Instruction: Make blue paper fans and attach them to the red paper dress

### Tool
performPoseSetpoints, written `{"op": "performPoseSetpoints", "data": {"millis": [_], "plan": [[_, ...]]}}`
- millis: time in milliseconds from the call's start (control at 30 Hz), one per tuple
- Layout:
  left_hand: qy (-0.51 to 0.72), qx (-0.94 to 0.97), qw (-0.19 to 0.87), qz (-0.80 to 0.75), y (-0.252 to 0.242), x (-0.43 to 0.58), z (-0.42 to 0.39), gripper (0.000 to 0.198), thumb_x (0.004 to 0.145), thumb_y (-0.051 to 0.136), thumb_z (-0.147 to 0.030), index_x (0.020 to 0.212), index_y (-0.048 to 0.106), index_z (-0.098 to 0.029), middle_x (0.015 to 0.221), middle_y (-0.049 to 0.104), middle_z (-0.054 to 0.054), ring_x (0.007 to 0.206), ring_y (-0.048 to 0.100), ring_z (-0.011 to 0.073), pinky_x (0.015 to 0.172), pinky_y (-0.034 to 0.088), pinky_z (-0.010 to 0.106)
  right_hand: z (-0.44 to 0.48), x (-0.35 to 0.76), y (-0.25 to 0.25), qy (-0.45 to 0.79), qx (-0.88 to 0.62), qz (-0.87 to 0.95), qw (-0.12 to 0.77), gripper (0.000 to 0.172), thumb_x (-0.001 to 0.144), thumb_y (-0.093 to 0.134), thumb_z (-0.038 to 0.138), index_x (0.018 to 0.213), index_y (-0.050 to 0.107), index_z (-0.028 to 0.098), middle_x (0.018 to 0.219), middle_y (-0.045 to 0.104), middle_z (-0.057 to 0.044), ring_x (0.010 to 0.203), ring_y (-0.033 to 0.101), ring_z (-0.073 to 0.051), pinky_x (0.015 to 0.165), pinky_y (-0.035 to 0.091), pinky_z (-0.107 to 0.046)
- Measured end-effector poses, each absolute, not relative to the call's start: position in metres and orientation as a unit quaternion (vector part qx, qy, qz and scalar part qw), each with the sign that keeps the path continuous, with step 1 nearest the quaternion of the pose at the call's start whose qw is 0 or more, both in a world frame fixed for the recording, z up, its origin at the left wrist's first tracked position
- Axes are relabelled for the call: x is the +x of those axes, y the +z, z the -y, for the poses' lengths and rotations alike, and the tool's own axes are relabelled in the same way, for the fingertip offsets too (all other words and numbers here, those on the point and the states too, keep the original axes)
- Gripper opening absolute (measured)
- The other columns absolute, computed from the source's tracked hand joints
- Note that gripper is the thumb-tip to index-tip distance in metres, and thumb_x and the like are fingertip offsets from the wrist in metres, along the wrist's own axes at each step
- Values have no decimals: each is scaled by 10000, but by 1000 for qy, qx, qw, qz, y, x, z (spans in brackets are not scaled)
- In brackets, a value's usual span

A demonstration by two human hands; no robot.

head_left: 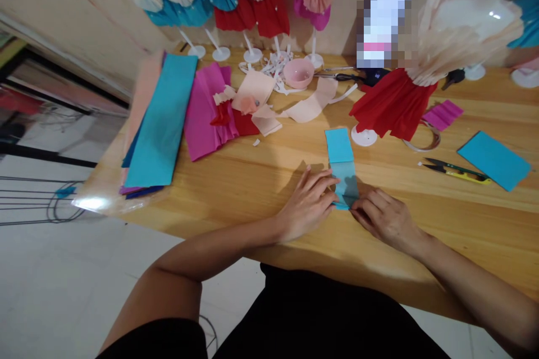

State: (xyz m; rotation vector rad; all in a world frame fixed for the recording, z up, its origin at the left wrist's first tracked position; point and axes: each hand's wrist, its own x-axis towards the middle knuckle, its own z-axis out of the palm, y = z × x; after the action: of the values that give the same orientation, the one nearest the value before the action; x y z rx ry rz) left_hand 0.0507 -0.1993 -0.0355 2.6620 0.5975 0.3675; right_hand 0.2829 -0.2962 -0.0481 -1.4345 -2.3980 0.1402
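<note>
Here on the counter (236, 193), a blue paper strip (344, 173) lies between both hands: left hand (306, 205) fingers loosely spread, tips on its edge; right hand (389, 220) fingers curled at its near corner, whether pinching I can't tell.

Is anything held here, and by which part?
A blue paper strip, by its near end: left hand on its left edge, right hand at the right corner. Pinching or pressing is unclear.
</note>
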Motion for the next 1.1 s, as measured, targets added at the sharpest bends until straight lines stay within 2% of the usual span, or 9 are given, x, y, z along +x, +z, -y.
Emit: {"op": "performPoseSetpoints", "data": {"millis": [167,367,800,1000,1100], "plan": [[135,952,182,-204,-38,52,199,200,982,458,-269,987,647,-204,1382,561,41,1431,349,230,1244,119,574,297,280,-44,36,-517,839,166,71,929,565,232,964,609,188,889,637,-68,822,556,-202,744,472,-330],[133,954,176,-202,-38,54,204,217,980,444,-246,974,655,-191,1389,566,50,1437,341,228,1249,81,575,299,272,-42,0,-544,819,179,216,918,604,347,1044,614,172,912,628,-82,843,560,-222,735,475,-335],[133,952,181,-207,-40,58,205,177,950,468,-235,937,639,-192,1364,588,48,1420,374,210,1253,49,552,297,268,-47,-6,-552,816,171,107,936,580,274,939,630,179,860,636,-70,825,548,-209,737,460,-326],[134,951,191,-204,-39,58,201,187,952,498,-290,1062,627,-211,1379,571,48,1427,363,211,1252,46,560,297,272,-51,-4,-538,824,175,72,933,569,215,953,631,186,857,640,-64,798,534,-205,730,456,-328],[140,951,190,-198,-40,58,200,171,967,477,-272,1009,634,-218,1376,574,21,1431,356,195,1257,48,547,297,272,-52,3,-537,825,174,72,933,569,214,949,633,186,853,638,-64,800,542,-206,734,455,-327]]}}
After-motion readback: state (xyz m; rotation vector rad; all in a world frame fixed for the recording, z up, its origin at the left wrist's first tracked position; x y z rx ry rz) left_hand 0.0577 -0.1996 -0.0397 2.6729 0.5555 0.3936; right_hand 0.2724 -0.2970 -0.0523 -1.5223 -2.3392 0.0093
